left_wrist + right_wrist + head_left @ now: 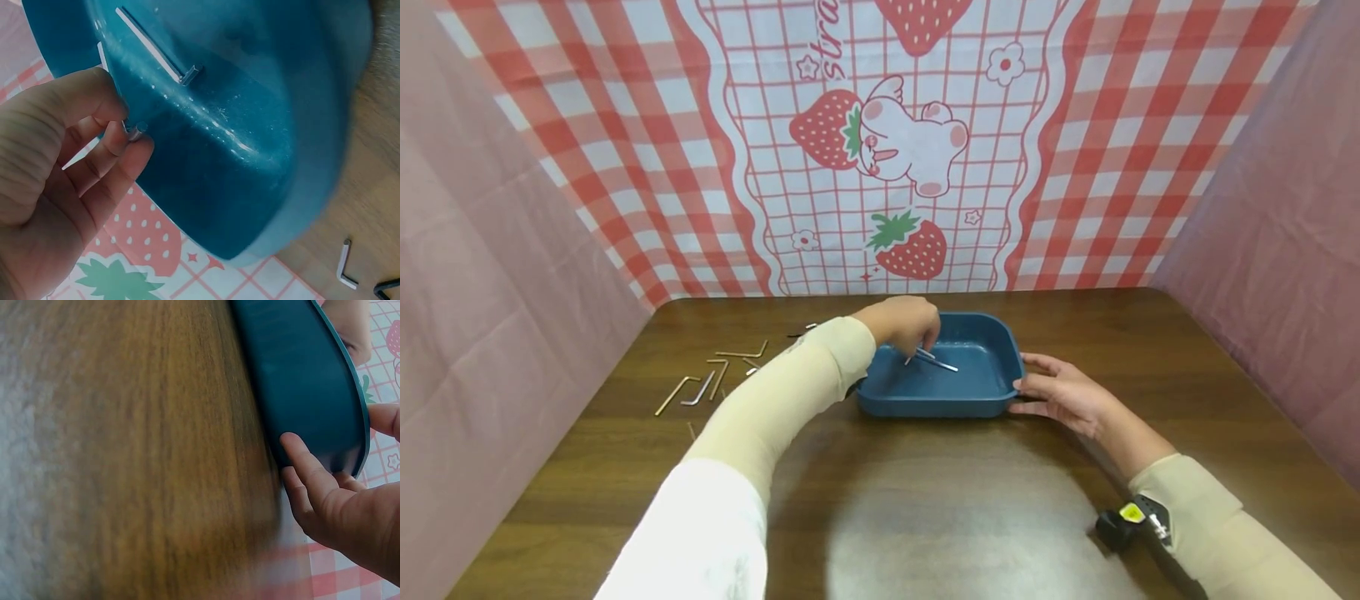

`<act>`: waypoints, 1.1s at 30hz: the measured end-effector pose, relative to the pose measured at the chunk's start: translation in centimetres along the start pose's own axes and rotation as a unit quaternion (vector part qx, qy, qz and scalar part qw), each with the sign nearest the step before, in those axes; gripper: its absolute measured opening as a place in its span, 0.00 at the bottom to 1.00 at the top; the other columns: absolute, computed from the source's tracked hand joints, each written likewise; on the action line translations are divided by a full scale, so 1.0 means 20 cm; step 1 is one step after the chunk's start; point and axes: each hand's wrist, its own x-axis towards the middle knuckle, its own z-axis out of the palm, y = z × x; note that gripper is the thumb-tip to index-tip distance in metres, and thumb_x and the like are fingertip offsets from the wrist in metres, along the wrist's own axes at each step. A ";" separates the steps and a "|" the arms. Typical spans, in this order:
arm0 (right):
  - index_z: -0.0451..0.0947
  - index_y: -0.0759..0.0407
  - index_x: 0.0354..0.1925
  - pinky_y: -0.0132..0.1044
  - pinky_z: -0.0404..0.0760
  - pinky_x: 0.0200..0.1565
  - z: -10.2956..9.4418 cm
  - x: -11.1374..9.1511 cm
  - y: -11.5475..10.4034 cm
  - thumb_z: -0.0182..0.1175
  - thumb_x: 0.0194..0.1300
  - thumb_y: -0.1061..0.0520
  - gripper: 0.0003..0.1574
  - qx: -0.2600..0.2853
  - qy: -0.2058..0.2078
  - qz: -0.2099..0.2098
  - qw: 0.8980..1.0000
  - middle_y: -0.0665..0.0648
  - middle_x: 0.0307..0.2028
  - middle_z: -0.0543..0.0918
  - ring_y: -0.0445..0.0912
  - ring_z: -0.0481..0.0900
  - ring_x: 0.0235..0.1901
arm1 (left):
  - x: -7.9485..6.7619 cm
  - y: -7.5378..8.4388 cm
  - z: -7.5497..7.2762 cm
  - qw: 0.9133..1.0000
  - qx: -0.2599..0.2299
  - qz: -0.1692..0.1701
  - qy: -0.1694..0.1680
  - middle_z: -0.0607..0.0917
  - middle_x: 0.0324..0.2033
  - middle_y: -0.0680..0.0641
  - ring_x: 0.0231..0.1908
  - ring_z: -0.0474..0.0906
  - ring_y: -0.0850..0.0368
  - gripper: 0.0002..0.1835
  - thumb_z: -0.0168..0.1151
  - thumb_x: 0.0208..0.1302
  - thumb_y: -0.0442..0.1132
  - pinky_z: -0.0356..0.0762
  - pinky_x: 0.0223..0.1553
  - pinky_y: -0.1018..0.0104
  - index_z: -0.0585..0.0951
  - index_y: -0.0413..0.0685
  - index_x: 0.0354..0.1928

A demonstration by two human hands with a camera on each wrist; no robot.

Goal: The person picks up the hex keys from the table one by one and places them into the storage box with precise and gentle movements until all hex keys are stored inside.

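My left hand reaches over the blue tray. In the left wrist view, its thumb and fingertips pinch a small silver hex key, mostly hidden by the fingers. Below that hand, another silver hex key lies on the tray floor. At the tray's right end, my right hand grips the corner. Its fingers press along the outer wall, with the thumb up at the rim in the right wrist view.
Several L-shaped hex keys, brass-coloured and silver, lie scattered on the brown wooden table left of the tray. A black hex key is partly visible beyond the tray. A strawberry-print cloth hangs behind the table.
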 end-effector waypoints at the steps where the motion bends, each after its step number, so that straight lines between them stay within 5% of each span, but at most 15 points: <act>1: 0.35 0.72 0.73 0.51 0.77 0.52 0.00 0.00 0.00 0.54 0.69 0.65 0.49 0.000 -0.002 -0.001 1.000 0.71 0.57 0.70 0.51 0.81 0.47 | 0.01 0.00 0.00 1.000 -0.003 -0.003 -0.001 0.84 0.31 0.55 0.34 0.77 0.58 0.10 0.67 0.51 0.28 0.77 0.34 0.66 0.87 0.49 0.34; 19: 0.34 0.71 0.74 0.53 0.75 0.54 -0.01 0.01 -0.01 0.55 0.68 0.65 0.50 0.001 0.001 0.007 1.000 0.77 0.63 0.61 0.50 0.81 0.48 | 0.09 0.04 -0.02 0.999 -0.025 -0.035 -0.015 0.84 0.31 0.55 0.35 0.76 0.58 0.14 0.64 0.51 0.23 0.77 0.32 0.68 0.87 0.49 0.33; 24: 0.34 0.71 0.73 0.52 0.76 0.53 -0.01 0.00 -0.01 0.54 0.68 0.65 0.50 0.001 0.000 0.006 1.000 0.74 0.60 0.64 0.50 0.81 0.47 | 0.12 0.04 -0.02 0.999 -0.017 -0.045 -0.023 0.84 0.30 0.56 0.33 0.76 0.58 0.12 0.67 0.49 0.24 0.76 0.30 0.69 0.87 0.51 0.31; 33: 0.33 0.71 0.74 0.51 0.77 0.52 -0.01 0.00 -0.01 0.54 0.68 0.65 0.50 0.005 -0.001 0.010 1.000 0.74 0.61 0.64 0.50 0.81 0.48 | 0.08 0.02 -0.01 0.998 -0.019 -0.055 -0.023 0.84 0.29 0.54 0.31 0.75 0.58 0.14 0.61 0.51 0.22 0.73 0.25 0.69 0.88 0.48 0.32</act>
